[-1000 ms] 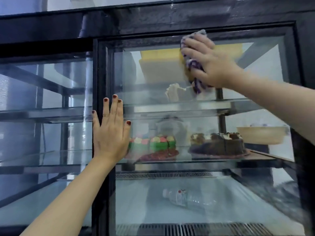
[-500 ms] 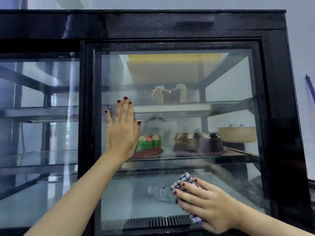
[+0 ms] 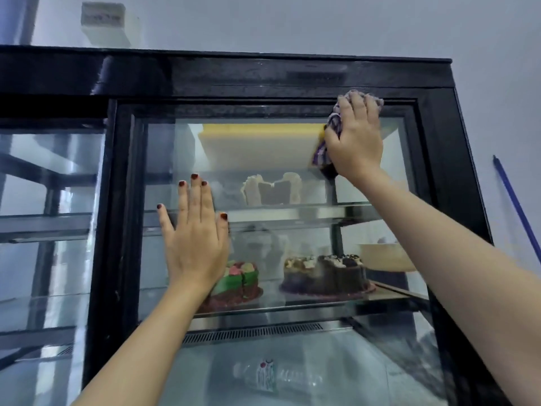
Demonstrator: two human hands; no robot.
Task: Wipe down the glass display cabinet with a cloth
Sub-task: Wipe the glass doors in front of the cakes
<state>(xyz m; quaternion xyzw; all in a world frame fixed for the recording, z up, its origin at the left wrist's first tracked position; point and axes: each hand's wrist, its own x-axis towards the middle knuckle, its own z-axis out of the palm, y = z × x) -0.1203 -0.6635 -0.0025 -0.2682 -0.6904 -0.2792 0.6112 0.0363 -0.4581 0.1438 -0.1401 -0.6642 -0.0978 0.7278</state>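
green cake (image 3: 240, 277), chocolate cake (image 3: 328, 276), water bottle (image 3: 278, 376), blue pole (image 3: 516, 205)

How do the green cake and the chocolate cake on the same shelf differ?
The green cake sits on the left, partly hidden behind the left hand; the chocolate cake sits on the right in full view. The green cake has green sides with pink and yellow decorations; the chocolate cake is dark brown with pale and dark toppings. The green cake looks smaller than the chocolate cake. Both rest on the same shelf behind the glass.
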